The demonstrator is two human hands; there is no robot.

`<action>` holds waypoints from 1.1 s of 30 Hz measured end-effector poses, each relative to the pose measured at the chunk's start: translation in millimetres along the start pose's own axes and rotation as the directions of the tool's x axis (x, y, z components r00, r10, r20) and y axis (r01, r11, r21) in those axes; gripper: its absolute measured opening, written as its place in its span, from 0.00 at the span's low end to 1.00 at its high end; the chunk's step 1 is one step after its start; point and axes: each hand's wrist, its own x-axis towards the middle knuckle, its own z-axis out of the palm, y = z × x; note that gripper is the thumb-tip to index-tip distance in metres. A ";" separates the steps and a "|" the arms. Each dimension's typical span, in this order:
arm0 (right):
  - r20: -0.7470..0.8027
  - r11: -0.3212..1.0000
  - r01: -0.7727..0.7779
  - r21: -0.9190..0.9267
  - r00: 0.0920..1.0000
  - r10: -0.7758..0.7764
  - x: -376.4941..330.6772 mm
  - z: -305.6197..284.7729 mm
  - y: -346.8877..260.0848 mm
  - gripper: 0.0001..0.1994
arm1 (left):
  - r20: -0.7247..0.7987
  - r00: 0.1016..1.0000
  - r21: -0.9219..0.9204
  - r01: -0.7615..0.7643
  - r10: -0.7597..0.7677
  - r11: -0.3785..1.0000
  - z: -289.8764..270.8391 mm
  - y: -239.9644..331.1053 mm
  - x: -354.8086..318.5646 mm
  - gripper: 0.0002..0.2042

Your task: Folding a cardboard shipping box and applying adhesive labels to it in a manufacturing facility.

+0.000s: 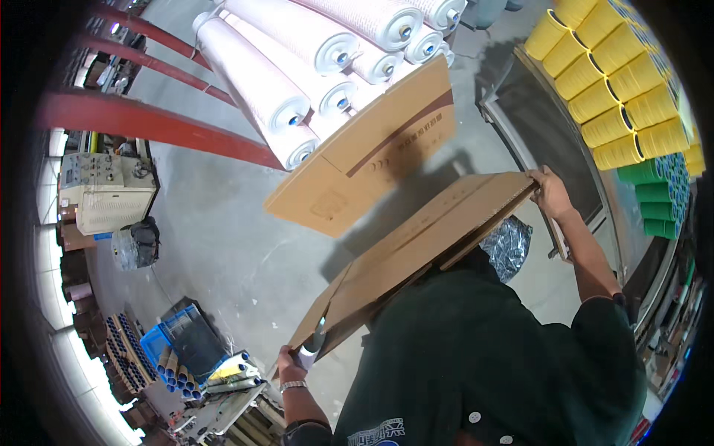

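Note:
A flattened brown cardboard box spans the space in front of my body, tilted, its right end higher in the picture. My right hand is closed on its upper right corner. Its lower left end is gripped by my left hand, with a watch on that wrist. Against the cardboard beside those left fingers is a white object with a dark, pointed end; its kind is unclear, and it seems held in the same hand. Beyond stands another brown cardboard sheet with dark print, leaning against white rolls.
Red beams stretch across the upper left. A beige control cabinet stands at left, with a blue crate and cardboard tubes lower down. Yellow rolls and green rolls are stacked at right, near a dark framed panel.

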 end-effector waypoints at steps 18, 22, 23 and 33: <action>0.407 0.847 0.406 -0.342 0.877 -0.256 196.6 1.9 36.1 0.06 | -0.055 0.998 -0.022 0.006 -0.007 1.000 118.6 6.9 29.3 0.11; 0.419 0.835 0.433 -0.339 0.864 -0.278 252.4 13.4 32.5 0.07 | -0.103 0.995 0.045 0.022 -0.018 0.999 163.9 31.5 37.0 0.11; 0.406 0.819 0.452 -0.353 0.863 -0.301 267.3 26.8 41.7 0.06 | -0.094 0.996 0.087 0.009 -0.001 0.996 163.6 34.0 45.2 0.13; 0.619 0.733 0.625 -0.268 0.695 -0.366 365.6 55.5 90.3 0.11 | -0.090 0.993 0.040 -0.074 0.078 0.996 231.0 -21.0 48.6 0.11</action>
